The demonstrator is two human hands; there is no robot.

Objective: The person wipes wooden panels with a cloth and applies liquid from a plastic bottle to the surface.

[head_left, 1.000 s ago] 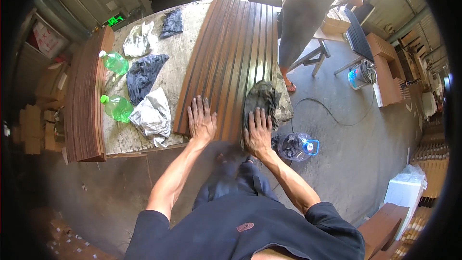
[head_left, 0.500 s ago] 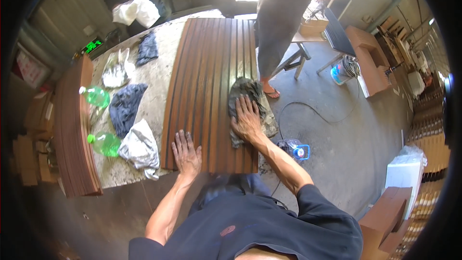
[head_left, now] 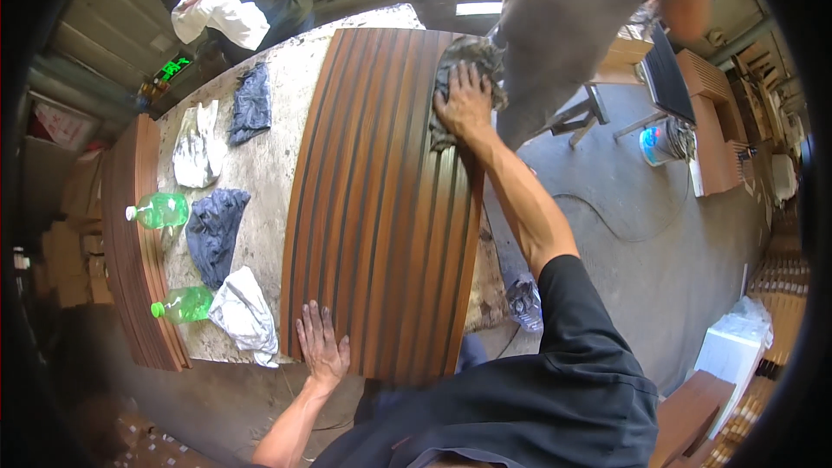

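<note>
Fingers of the right hand [head_left: 466,111]: straight and slightly parted, laid flat over a crumpled, mottled dark grey cloth [head_left: 481,52]; whether any of it is pinched underneath, I cannot tell.
Fingers of the left hand [head_left: 324,351]: fanned wide, holding nothing, flat near the near left corner of a long brown wood-grained panel with dark lengthwise grooves [head_left: 381,182].
Panel: directly beneath both hands, its long axis running away from the person.
Far right edge: the right hand is nearer to it, and the dark grey cloth lies across that edge, close to the far end.
Tabletop: a pale, stained work table [head_left: 264,165] carries the panel.
Left of the panel: a crumpled white cloth [head_left: 245,308] and a dark blue-grey rag [head_left: 217,230], then two clear plastic bottles of green liquid [head_left: 163,210], beside a tall stack of thin brown boards [head_left: 130,243].
Across the table: a co-worker in dark clothes [head_left: 286,0] holds a bunched white cloth [head_left: 221,17].
</note>
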